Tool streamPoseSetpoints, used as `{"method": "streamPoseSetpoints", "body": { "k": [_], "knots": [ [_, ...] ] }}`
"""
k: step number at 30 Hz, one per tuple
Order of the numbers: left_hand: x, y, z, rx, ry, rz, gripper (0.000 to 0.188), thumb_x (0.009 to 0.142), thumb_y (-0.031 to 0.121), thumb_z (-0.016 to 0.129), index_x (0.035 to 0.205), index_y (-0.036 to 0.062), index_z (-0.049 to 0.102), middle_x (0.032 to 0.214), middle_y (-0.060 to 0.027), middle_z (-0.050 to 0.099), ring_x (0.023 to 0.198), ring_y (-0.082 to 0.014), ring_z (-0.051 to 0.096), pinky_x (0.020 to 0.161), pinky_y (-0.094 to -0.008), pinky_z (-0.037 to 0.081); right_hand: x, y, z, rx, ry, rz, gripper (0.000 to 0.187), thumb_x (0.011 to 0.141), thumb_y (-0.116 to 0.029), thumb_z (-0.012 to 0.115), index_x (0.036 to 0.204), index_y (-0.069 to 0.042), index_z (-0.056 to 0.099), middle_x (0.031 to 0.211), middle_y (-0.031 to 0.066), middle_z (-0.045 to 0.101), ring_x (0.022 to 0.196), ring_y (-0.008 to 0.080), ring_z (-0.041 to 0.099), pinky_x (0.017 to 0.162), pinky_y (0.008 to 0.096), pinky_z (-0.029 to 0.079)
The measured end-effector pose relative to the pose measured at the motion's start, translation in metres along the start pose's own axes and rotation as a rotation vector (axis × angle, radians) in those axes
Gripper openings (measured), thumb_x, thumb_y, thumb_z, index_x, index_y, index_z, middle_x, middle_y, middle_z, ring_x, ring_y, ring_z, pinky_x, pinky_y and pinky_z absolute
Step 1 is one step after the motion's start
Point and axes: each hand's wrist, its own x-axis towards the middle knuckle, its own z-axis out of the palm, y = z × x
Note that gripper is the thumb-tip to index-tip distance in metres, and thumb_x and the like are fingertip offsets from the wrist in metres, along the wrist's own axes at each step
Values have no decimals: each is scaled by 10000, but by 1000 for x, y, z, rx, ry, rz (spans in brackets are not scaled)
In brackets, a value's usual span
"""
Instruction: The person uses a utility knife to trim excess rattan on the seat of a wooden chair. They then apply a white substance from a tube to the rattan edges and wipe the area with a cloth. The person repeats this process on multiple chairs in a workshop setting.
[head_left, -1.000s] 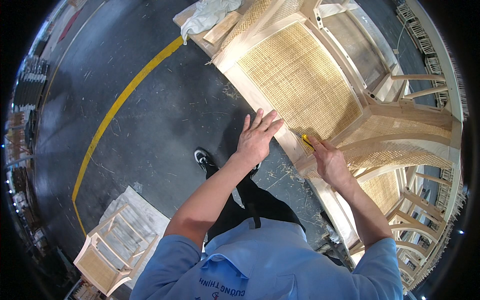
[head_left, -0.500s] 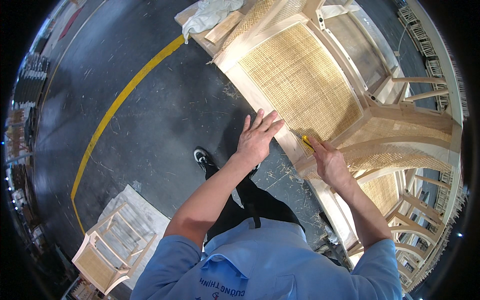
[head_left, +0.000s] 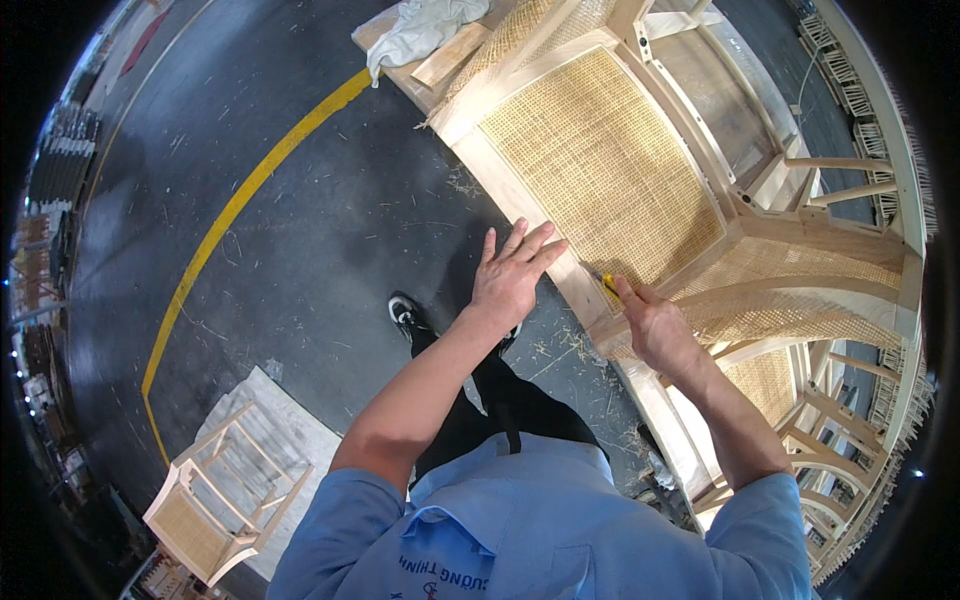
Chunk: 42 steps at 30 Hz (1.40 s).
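A pale wooden chair frame (head_left: pixel 520 190) with a woven cane panel (head_left: pixel 610 170) lies tilted in front of me. My left hand (head_left: pixel 510 275) hovers flat, fingers spread, beside the frame's near rail, holding nothing. My right hand (head_left: pixel 655 325) is closed around a small yellow cutter (head_left: pixel 608 283), its tip at the lower corner of the cane panel where the weave meets the wood.
A white cloth (head_left: pixel 420 25) and a wood block lie on a bench at the top. A yellow floor line (head_left: pixel 230 215) crosses the dark, shaving-strewn floor. A small cane chair (head_left: pixel 215 490) lies at lower left. More chair frames (head_left: pixel 850 420) stand at right.
Hardly anything differs; my left hand has drifted slightly and the right hand keeps the cutter at the same corner of the panel.
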Motion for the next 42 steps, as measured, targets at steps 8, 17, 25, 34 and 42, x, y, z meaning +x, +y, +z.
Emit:
{"method": "streamPoseSetpoints", "body": {
  "k": [8, 17, 25, 34, 42],
  "knots": [
    [0, 1, 2, -24, 33, -25, 650, 955, -4, 502, 1505, 342, 513, 1638, 52, 393, 1533, -265, 325, 1250, -622, 186, -2, -3, 2, -12, -18, -9, 674, 821, 86, 568, 1485, 42, 466, 1011, 224, 633, 805, 379, 708, 741, 456, 620],
    [0, 2, 0, -43, 51, -19, 643, 943, -5, 526, 1494, 326, 532, 1637, 51, 397, 1533, -262, 327, 1240, -642, 192, -7, 3, 10, 9, 45, -53, 694, 806, 94, 558, 1492, 37, 461, 1024, 232, 626, 808, 377, 704, 754, 464, 618],
    [-5, 8, 4, -14, 25, 31, 643, 914, 50, 607, 1497, 310, 533, 1695, -38, 259, 1557, -378, 224, 1202, -727, 148, -20, -14, -9, 139, 149, 6, 585, 869, 69, 576, 1448, 31, 512, 995, 250, 636, 798, 405, 684, 725, 469, 589],
    [-15, 20, 19, -85, -13, 159, 679, 881, 83, 654, 1504, 321, 527, 1710, -172, 135, 1543, -541, 63, 1205, -722, 84, -83, -37, -32, 312, 368, 226, 527, 902, 70, 621, 1421, 13, 548, 928, 223, 609, 750, 394, 645, 670, 470, 540],
    [-17, 25, 27, -101, 104, 104, 601, 867, 49, 654, 1434, 241, 596, 1681, -96, 259, 1545, -506, 128, 1202, -723, 133, -47, -28, -25, 312, 334, 166, 515, 926, 61, 600, 1433, -5, 537, 983, 241, 623, 831, 422, 661, 752, 466, 551]
  ]
}}
